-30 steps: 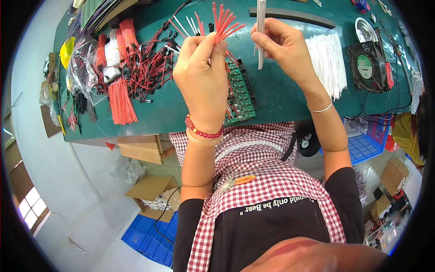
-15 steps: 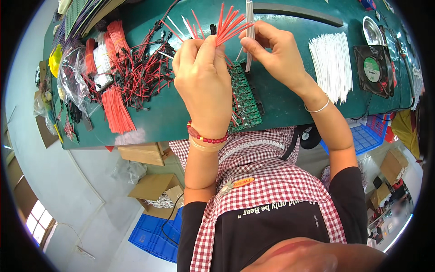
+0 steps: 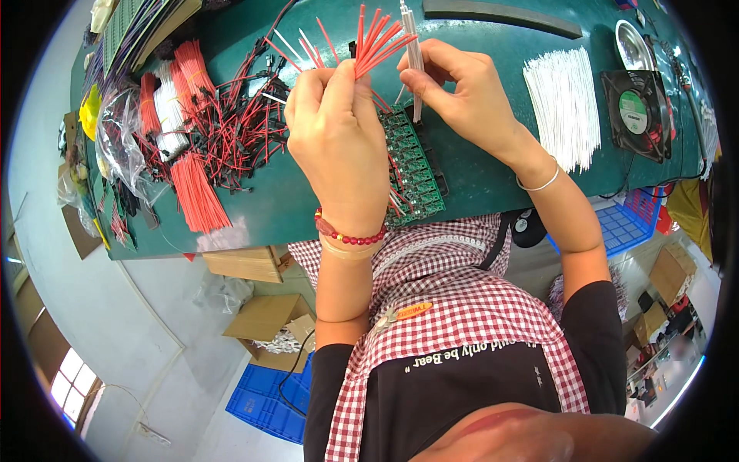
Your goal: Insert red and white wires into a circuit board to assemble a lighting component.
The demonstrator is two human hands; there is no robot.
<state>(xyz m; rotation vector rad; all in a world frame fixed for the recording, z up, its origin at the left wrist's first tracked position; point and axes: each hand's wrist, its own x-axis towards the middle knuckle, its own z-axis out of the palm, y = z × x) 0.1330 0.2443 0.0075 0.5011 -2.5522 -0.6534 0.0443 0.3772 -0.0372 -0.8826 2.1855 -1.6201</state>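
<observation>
The person's left hand [image 3: 335,131] pinches a fan of red wires [image 3: 377,46]; the right hand [image 3: 454,85] grips a thin bundle of white wires [image 3: 414,61]. Both bunches are raised above the table [image 3: 485,173], red tips overlapping the white bundle in view; whether they touch cannot be told. Circuit boards [image 3: 412,165] lie beneath, partly hidden by the left hand. A tangle of red-and-black cables [image 3: 246,131] crowds the left, a white wire pile [image 3: 562,108] and a fan [image 3: 635,112] the right. A dark bar [image 3: 500,17] lies beyond the right hand. Green tabletop shows between boards and pile; the near edge runs close to the boards, beside the apron [image 3: 477,300].
</observation>
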